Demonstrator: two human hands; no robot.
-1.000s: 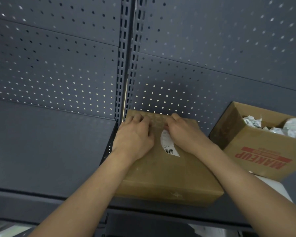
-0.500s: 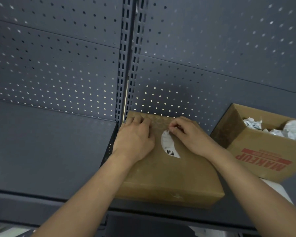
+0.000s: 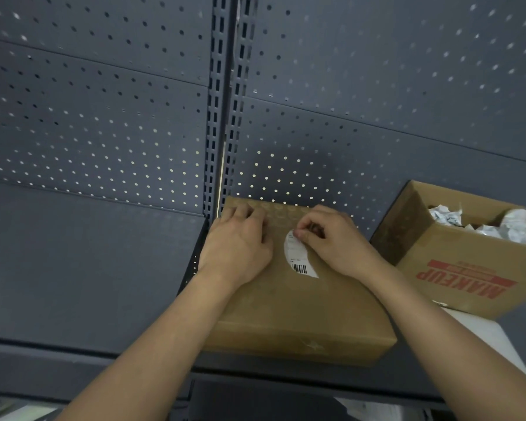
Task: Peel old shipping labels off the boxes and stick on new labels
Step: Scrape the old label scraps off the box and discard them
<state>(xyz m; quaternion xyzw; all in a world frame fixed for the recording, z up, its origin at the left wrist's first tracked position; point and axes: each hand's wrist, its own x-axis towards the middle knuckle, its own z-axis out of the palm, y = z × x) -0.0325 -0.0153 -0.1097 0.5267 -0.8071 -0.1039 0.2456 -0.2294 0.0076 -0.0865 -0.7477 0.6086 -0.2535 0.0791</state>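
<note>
dark shelf: open box holds crumpled paper.

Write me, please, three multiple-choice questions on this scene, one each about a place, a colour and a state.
1. Where does the open box of crumpled paper stand, from the closed box? A to its left; B to its right; C on top.
2. The open box's lettering is: A red; B blue; C green.
3. The right hand: A pinches the label's far end; B lies flat; C holds a pen.
Key: B, it sits right of the closed box; A, red print on its side; A, its curled fingers close on the label.
</note>
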